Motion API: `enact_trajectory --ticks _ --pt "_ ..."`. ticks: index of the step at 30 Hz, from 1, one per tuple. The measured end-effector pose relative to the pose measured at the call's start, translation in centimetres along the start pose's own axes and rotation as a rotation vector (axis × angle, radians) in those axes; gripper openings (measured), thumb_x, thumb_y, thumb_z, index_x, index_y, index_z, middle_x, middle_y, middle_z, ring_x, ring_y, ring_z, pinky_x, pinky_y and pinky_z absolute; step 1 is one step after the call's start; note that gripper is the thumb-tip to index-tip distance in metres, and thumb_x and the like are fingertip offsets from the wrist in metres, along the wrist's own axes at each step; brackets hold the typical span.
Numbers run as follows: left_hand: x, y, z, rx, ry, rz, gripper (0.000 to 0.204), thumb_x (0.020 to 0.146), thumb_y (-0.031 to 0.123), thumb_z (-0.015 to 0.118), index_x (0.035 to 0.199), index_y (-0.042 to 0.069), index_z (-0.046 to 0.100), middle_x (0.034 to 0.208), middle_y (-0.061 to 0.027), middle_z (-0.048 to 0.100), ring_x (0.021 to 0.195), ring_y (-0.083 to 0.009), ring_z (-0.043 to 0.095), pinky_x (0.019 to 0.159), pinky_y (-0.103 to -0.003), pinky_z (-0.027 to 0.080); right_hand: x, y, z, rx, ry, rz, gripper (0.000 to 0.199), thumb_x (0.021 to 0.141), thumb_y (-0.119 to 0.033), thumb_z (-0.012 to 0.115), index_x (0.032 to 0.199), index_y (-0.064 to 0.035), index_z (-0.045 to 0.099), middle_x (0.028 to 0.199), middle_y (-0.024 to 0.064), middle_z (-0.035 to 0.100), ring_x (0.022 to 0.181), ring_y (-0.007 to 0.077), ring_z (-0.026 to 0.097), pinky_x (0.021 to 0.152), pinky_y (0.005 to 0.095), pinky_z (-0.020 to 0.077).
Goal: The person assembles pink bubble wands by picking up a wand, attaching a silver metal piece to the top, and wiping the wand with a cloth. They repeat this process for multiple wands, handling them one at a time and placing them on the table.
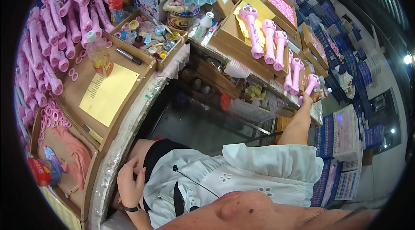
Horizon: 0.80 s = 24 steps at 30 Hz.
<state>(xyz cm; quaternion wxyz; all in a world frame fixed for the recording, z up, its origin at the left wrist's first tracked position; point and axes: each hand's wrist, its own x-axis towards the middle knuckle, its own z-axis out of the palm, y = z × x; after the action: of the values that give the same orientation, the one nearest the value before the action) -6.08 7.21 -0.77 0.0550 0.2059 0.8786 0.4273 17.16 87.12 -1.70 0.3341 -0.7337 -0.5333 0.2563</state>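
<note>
A: Fingers of the right hand [306, 98]: gripping or free?

B: They look closed around the lower end of a pink wand [312, 83], over the far right end of the bench, though they are too small to read finely. The left hand [131, 184] has its fingers loosely bent, with nothing visible in them, beside the white clothing [173, 171].

A: What lies just past the held wand?

B: A short row of wands [269, 41], some lying across the edge of a cardboard box [237, 45]. Behind them stands a carton of small pink pieces [279, 4].

A: So how far along is it?

B: My guess is partway: one wand in hand, a few laid out singly. On the left there's a big heap of pink wands [58, 35], with loose pink rings [52, 115] below it.

A: Is the heap finished or waiting?

B: I can't tell; nothing visible marks them as either. If they're waiting, plenty remains. If they're finished, only the short row seems left.
</note>
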Motion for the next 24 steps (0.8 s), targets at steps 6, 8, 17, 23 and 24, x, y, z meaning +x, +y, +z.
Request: enact_trajectory --ticks 6,8,17,23,24 --pt "0.7 0.9 0.3 0.061 -0.019 -0.009 0.034 0.077 0.007 0.067 0.108 -0.002 0.058 0.094 -0.0184 0.063 0.086 -0.0346 0.060 0.077 -0.039 0.048 0.0 -0.2 2.4 -0.094 -0.058 -0.110 0.060 0.058 -0.033 0.071 0.103 0.0066 0.066 0.107 0.0192 0.065 0.092 0.0287 0.065 0.081 0.0365 0.0498" --pt "0.5 1.0 0.3 0.100 -0.033 0.001 0.032 0.078 0.013 0.069 0.106 0.000 0.059 0.091 -0.0171 0.063 0.083 -0.0356 0.059 0.075 -0.039 0.047 -1.7 -1.7 5.4 -0.129 -0.101 -0.248 0.059 0.058 -0.032 0.071 0.102 0.0063 0.066 0.106 0.0192 0.065 0.092 0.0289 0.065 0.081 0.0367 0.0498" --pt "-3.0 -3.3 2.8 0.200 0.017 -0.053 0.035 0.086 0.031 0.062 0.109 0.006 0.056 0.092 -0.0153 0.062 0.084 -0.0335 0.060 0.073 -0.042 0.048 -30.9 -16.8 24.9 -0.012 -0.811 -1.110 0.054 0.061 -0.032 0.069 0.100 0.0046 0.066 0.104 0.0193 0.066 0.091 0.0297 0.065 0.080 0.0375 0.0500" --pt "-11.7 -2.2 2.3 0.036 0.464 -0.277 0.033 0.088 0.030 0.059 0.108 0.003 0.058 0.091 -0.0160 0.063 0.086 -0.0350 0.060 0.076 -0.042 0.049 -56.1 -15.4 29.3 -0.047 -1.386 -1.476 0.050 0.063 -0.031 0.068 0.099 0.0035 0.067 0.103 0.0193 0.066 0.091 0.0303 0.065 0.080 0.0381 0.0502" --pt "-14.1 -1.4 1.9 -0.037 0.536 -0.313 0.034 0.089 0.028 0.059 0.112 0.003 0.057 0.096 -0.0154 0.064 0.089 -0.0333 0.061 0.078 -0.040 0.049 -58.5 -14.0 28.9 -0.089 -1.452 -1.513 0.050 0.063 -0.031 0.068 0.099 0.0033 0.067 0.103 0.0193 0.066 0.091 0.0304 0.065 0.079 0.0382 0.0502"
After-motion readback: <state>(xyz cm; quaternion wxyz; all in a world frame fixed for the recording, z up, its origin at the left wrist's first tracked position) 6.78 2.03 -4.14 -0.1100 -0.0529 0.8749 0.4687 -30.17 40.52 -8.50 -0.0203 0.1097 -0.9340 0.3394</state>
